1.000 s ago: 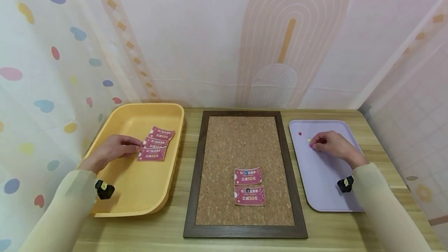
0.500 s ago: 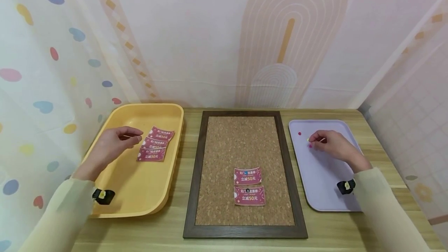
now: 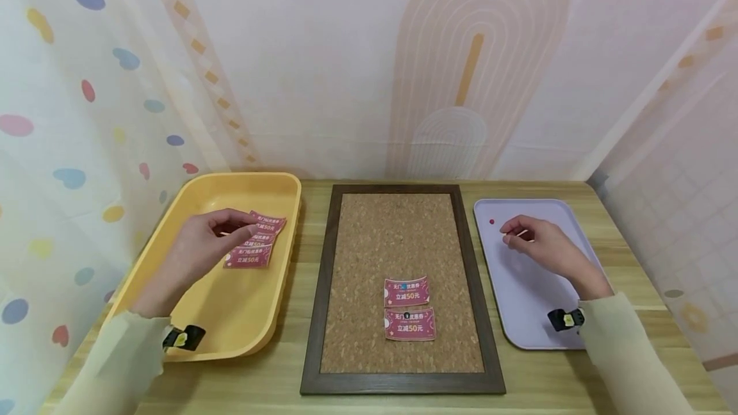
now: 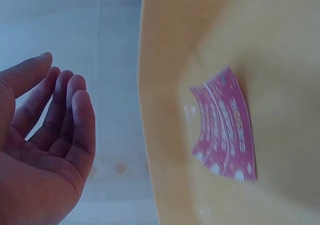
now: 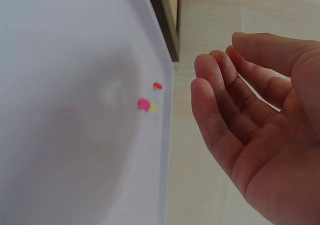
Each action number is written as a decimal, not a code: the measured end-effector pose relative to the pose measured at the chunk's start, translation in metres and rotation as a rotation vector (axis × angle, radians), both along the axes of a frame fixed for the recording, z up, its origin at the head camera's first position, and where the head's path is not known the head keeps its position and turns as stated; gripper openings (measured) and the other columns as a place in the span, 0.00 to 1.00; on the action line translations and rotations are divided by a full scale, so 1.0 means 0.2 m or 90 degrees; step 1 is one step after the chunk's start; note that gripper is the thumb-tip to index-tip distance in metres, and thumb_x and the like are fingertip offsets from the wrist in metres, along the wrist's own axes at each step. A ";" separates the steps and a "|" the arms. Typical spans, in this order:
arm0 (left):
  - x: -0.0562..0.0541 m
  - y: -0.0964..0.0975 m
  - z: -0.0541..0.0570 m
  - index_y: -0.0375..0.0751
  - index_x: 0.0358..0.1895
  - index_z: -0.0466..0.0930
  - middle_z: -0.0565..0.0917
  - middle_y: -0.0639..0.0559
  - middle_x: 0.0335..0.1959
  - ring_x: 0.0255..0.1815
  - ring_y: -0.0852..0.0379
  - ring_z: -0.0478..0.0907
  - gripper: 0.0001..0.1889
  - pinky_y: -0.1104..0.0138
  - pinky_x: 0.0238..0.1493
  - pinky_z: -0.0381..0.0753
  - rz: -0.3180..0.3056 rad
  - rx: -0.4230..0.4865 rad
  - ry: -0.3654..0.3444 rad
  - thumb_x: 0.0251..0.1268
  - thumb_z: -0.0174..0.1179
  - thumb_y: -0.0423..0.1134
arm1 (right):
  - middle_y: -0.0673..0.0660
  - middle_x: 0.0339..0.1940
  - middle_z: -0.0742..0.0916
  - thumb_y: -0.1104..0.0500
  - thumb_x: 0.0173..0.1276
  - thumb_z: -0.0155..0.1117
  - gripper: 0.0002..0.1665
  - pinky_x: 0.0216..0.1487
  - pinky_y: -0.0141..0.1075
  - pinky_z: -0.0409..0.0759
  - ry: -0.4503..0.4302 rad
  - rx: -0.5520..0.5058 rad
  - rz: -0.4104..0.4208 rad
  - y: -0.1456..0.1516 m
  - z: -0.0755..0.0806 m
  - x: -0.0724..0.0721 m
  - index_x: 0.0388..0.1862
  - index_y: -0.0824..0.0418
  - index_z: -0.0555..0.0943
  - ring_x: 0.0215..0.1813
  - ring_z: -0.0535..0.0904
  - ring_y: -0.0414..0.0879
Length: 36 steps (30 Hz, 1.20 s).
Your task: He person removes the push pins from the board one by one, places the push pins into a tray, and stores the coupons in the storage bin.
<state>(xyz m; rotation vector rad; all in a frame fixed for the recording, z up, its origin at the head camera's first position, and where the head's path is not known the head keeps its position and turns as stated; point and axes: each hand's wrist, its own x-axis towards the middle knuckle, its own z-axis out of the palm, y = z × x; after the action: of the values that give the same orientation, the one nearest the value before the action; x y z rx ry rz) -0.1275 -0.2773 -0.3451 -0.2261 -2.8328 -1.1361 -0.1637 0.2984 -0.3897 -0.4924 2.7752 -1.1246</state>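
Note:
My left hand (image 3: 198, 245) hovers over the yellow tray (image 3: 213, 338), its fingers loosely bent and holding nothing. Beneath it lie three overlapping pink coupons (image 4: 227, 130), partly covered by the fingers in the head view. Above the lilac tray (image 3: 530, 312) is my right hand (image 3: 544, 248), also relaxed, with nothing between thumb and fingers. A red push pin (image 3: 492, 221) lies left of its fingertips. The right wrist view shows a pink push pin (image 5: 144, 104) overlapping a yellow push pin (image 5: 153, 107); the hand hides both in the head view.
Between the trays lies a dark-framed cork board (image 3: 398, 235). An upper coupon (image 3: 406, 296) with a blue pin (image 3: 404, 286) and a lower coupon (image 3: 410, 328) with a black pin (image 3: 407, 316) are on it. A patterned curtain (image 3: 323, 69) hangs behind the wooden table (image 3: 259, 389).
My left hand drew back from the coupons, then moved right, over them. The right hand has lifted slightly away from the pins. The coupons have stayed in place.

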 end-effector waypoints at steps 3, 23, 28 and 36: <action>0.02 0.05 0.01 0.45 0.49 0.89 0.88 0.48 0.48 0.37 0.60 0.81 0.10 0.72 0.33 0.78 -0.010 0.020 0.009 0.73 0.67 0.44 | 0.57 0.38 0.88 0.63 0.76 0.64 0.10 0.39 0.33 0.79 0.002 -0.001 -0.008 -0.02 0.01 0.02 0.49 0.69 0.83 0.40 0.82 0.47; 0.10 0.35 0.00 0.39 0.49 0.88 0.88 0.48 0.46 0.38 0.60 0.82 0.09 0.71 0.39 0.81 -0.065 0.129 0.003 0.72 0.67 0.38 | 0.57 0.40 0.88 0.64 0.73 0.67 0.07 0.36 0.31 0.78 0.083 -0.092 -0.017 -0.18 0.04 0.13 0.46 0.65 0.84 0.35 0.80 0.39; 0.11 0.42 -0.02 0.38 0.49 0.87 0.88 0.50 0.42 0.39 0.59 0.83 0.09 0.70 0.40 0.81 -0.089 0.158 -0.009 0.71 0.68 0.38 | 0.53 0.38 0.87 0.64 0.74 0.67 0.07 0.38 0.31 0.78 0.085 -0.096 0.003 -0.23 0.03 0.15 0.47 0.65 0.85 0.36 0.79 0.40; 0.15 0.52 -0.04 0.42 0.49 0.87 0.88 0.52 0.43 0.38 0.54 0.82 0.08 0.68 0.39 0.81 -0.119 0.167 -0.025 0.72 0.67 0.38 | 0.52 0.37 0.87 0.62 0.76 0.65 0.07 0.38 0.33 0.79 0.056 -0.090 0.037 -0.32 0.03 0.18 0.48 0.64 0.84 0.36 0.79 0.43</action>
<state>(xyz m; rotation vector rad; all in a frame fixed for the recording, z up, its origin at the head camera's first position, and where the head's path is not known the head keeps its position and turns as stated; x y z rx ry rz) -0.0982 -0.1732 -0.3537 -0.4612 -2.7018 -1.5481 -0.1284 0.2345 -0.3842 -0.6480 2.7469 -1.3222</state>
